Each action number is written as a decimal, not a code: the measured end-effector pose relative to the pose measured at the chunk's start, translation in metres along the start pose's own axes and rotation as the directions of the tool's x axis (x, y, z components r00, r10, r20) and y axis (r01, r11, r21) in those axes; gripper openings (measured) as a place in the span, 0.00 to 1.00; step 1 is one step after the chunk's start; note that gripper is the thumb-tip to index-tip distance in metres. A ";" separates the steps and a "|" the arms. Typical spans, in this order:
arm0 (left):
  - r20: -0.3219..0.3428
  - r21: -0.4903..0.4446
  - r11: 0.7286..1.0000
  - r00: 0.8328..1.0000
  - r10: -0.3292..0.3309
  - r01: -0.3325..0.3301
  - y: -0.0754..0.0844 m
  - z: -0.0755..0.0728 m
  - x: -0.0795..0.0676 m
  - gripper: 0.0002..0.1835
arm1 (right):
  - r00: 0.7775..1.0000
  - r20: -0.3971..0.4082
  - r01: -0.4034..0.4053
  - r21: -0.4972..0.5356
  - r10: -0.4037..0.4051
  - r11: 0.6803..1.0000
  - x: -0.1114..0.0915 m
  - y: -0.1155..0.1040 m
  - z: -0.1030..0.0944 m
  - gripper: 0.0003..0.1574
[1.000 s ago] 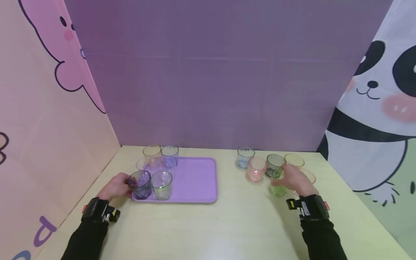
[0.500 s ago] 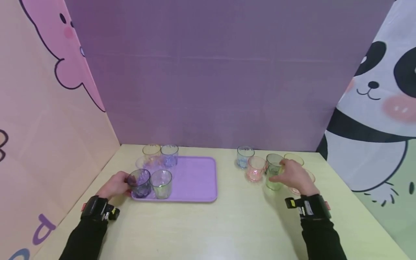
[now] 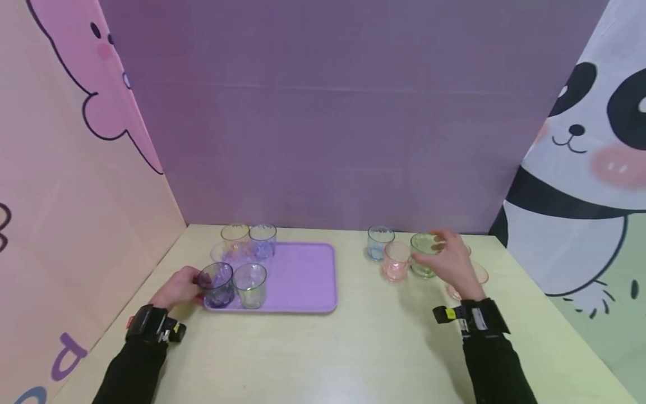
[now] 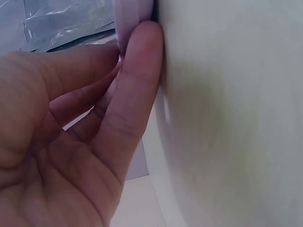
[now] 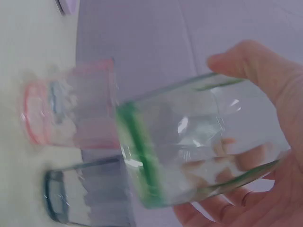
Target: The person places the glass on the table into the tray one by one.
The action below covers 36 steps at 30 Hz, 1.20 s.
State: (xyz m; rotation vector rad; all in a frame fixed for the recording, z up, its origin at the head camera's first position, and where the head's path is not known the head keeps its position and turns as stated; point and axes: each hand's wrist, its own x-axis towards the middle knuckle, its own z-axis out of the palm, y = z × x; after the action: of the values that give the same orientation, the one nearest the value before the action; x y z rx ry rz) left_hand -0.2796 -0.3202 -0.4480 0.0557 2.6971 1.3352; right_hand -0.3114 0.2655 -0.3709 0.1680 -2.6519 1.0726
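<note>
My right hand [image 3: 453,264] grips a clear green glass [image 5: 175,142], thumb on one side and fingers round the other. In the right wrist view its green base is raised off the table, higher than the bases of a pink glass [image 5: 71,109] and a dark grey-blue glass [image 5: 90,191]. In the head view the green glass hides most of the dark one. At the far left, my left hand [image 3: 180,289] pinches the rim of a purple tray [image 4: 132,16]. Beside its thumb, a dark purple-grey glass [image 3: 218,289] stands on the tray's front left corner.
On the tray also stand a greenish clear glass [image 3: 251,289], a yellow-rimmed glass [image 3: 235,238], a blue glass [image 3: 263,244] and a pale one partly hidden. A light blue glass [image 3: 379,247] stands back right; another pink glass [image 3: 476,275] is near my right wrist. A purple wall [image 3: 323,140] closes the back.
My right hand has lifted the green glass from the right group and carried it up and slightly left, in front of the dark glass. The left hand has stayed at the tray.
</note>
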 end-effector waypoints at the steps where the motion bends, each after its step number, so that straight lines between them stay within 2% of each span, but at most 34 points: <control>1: 0.002 0.000 1.000 1.000 0.000 0.000 0.000 0.000 0.000 0.17 | 1.000 -0.001 0.003 0.020 -0.003 1.000 0.000 0.000 0.002 0.53; 8: -0.004 0.009 1.000 1.000 0.011 -0.011 -0.001 0.000 0.003 0.17 | 0.999 0.021 -0.046 0.137 0.043 0.989 0.000 -0.007 0.014 0.62; 12: -0.001 -0.011 1.000 1.000 0.018 -0.018 0.000 0.002 0.003 0.16 | 0.999 0.018 -0.046 0.216 0.043 0.975 0.001 -0.011 0.022 0.61; 15: -0.004 -0.007 1.000 1.000 0.021 -0.021 0.001 0.002 0.003 0.16 | 0.999 0.023 -0.035 0.324 0.029 0.946 0.003 -0.018 0.030 0.58; 18: -0.013 -0.002 1.000 1.000 0.022 -0.022 -0.001 0.002 0.002 0.16 | 0.999 0.054 -0.031 0.434 0.009 0.900 0.005 -0.027 0.041 0.55; 25: -0.016 -0.003 1.000 1.000 0.021 -0.021 -0.004 0.001 0.000 0.15 | 0.993 0.087 0.022 0.550 -0.084 0.835 0.008 -0.047 0.076 0.49; 30: -0.010 -0.024 0.999 1.000 0.024 -0.024 -0.004 0.001 0.000 0.16 | 0.984 0.160 -0.041 0.637 -0.081 0.770 0.012 -0.054 0.103 0.49; 32: -0.013 -0.033 0.999 1.000 0.016 -0.016 -0.005 0.002 0.000 0.17 | 0.980 0.182 -0.060 0.642 -0.076 0.764 0.013 -0.055 0.113 0.49; 36: -0.012 -0.035 0.999 1.000 0.020 -0.021 -0.005 0.002 0.000 0.17 | 0.979 0.192 -0.071 0.614 -0.062 0.786 0.017 -0.057 0.131 0.50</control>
State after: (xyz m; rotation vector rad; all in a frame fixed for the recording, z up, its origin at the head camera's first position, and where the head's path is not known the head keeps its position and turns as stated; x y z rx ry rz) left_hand -0.2789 -0.3217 -0.4533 0.0722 2.6888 1.3928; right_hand -0.3427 0.1331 -0.4182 0.4201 -2.3447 1.9975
